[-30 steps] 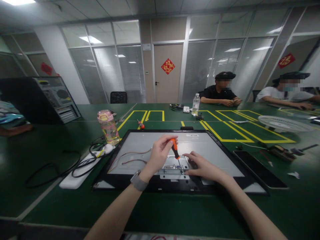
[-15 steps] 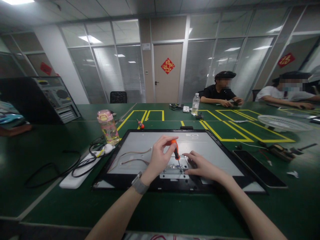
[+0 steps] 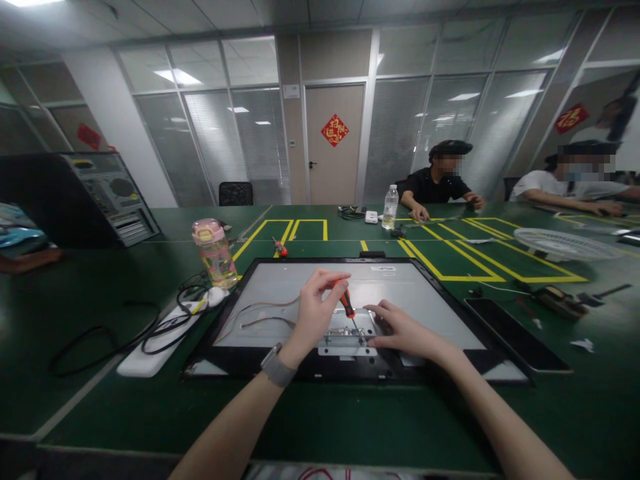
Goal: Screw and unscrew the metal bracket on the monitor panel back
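My left hand (image 3: 316, 305), with a watch on its wrist, grips the orange and black handle of a screwdriver (image 3: 347, 303). The shaft leans down, its tip at a metal bracket (image 3: 345, 351) in the lower middle of a flat display panel (image 3: 280, 275); whether the tip sits in a screw is too small to tell. My right hand (image 3: 403, 328) has its fingers spread, with thumb and fingertips resting at the bracket's right side. Thin cables (image 3: 265, 321) lie across the panel left of my left hand.
Left of the panel are a white power strip (image 3: 155, 347) with black cords and a pink-lidded bottle (image 3: 215, 250). A second screwdriver (image 3: 281, 249) lies behind. A black phone-like slab (image 3: 515, 333) and a caliper-like tool (image 3: 565, 300) lie right. Co-workers sit beyond the table (image 3: 350, 433).
The screwdriver's handle has tilted further left along with my left hand. My right hand keeps its place. Across the table, a co-worker's hand has reached out to the left along the tabletop.
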{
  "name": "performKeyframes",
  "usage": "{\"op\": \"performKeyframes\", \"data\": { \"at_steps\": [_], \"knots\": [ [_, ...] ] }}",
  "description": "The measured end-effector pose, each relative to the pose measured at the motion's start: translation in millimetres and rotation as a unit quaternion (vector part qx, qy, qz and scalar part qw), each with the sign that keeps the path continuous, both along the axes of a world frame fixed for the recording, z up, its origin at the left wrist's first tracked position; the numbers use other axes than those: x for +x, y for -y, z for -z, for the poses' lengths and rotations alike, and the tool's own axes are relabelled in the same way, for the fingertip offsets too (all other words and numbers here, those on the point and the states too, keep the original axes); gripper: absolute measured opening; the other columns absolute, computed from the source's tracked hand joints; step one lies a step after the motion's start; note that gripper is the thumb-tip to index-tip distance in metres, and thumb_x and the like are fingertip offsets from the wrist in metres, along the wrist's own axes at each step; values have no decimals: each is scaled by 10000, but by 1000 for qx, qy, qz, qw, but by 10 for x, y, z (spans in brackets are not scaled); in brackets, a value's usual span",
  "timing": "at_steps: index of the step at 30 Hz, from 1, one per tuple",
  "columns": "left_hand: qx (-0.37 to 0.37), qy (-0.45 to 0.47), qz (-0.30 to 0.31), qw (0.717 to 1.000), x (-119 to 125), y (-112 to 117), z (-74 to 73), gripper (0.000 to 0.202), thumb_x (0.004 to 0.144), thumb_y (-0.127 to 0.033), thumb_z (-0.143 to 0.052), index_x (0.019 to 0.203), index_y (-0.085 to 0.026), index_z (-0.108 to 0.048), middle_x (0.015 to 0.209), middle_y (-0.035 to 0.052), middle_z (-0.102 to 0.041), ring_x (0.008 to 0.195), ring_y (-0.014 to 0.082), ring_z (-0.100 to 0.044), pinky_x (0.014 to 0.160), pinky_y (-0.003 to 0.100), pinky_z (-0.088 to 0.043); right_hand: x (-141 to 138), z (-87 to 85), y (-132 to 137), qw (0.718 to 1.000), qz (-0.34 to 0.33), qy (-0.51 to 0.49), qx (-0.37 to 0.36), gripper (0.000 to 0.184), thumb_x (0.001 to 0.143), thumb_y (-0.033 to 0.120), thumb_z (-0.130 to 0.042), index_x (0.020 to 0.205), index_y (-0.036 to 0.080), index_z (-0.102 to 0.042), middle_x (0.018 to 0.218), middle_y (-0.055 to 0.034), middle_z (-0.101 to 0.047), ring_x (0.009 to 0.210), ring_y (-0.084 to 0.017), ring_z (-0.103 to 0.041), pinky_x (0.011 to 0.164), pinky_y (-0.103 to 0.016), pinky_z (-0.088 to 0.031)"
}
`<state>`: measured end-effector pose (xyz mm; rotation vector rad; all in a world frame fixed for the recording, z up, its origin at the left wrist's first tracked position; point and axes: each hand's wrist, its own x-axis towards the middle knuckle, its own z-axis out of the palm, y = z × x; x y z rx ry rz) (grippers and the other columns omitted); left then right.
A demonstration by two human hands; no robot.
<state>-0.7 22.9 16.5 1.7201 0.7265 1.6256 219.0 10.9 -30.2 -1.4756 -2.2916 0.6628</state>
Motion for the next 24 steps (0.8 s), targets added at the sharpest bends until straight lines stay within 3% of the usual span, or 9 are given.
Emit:
{"op": "performKeyframes", "data": {
  "at_steps": [5, 11, 18, 24],
  "knots": [
    [-34, 28, 45, 998, 0, 9, -13, 236, 916, -272, -546, 1030, -172, -728, 924, 63, -665, 890, 176, -660, 830, 302, -509, 2, -8, -5, 1000, 0, -2, -1, 643, 783, 385, -720, 1360, 187, -516, 1100, -90, -538, 982, -265, -559, 886, -363, -455],
    [7, -4, -3, 1000, 15, 24, 20, 168, 871, -285, -633, 952, -211, -760, 897, 43, -605, 841, 152, -613, 774, 268, -497, -2, -3, -5, 1000, 0, 0, 2, 624, 776, 399, -728, 1337, 198, -542, 1067, -83, -549, 933, -258, -570, 838, -354, -468],
    [-24, 10, 40, 999, 42, 70, 41, 274, 955, -270, -500, 1145, -179, -675, 974, 71, -670, 945, 182, -649, 862, 314, -494, 0, -9, -1, 1000, -3, -12, -1, 614, 779, 395, -727, 1333, 209, -541, 1064, -74, -553, 926, -254, -571, 836, -354, -470],
    [24, 5, -21, 999, 76, 87, 55, 124, 872, -259, -635, 910, -199, -738, 882, 35, -609, 833, 152, -602, 784, 271, -478, 13, 31, -19, 1000, -5, -15, 3, 616, 779, 387, -728, 1334, 200, -538, 1088, -79, -545, 943, -249, -569, 847, -353, -469]
  ]
}}
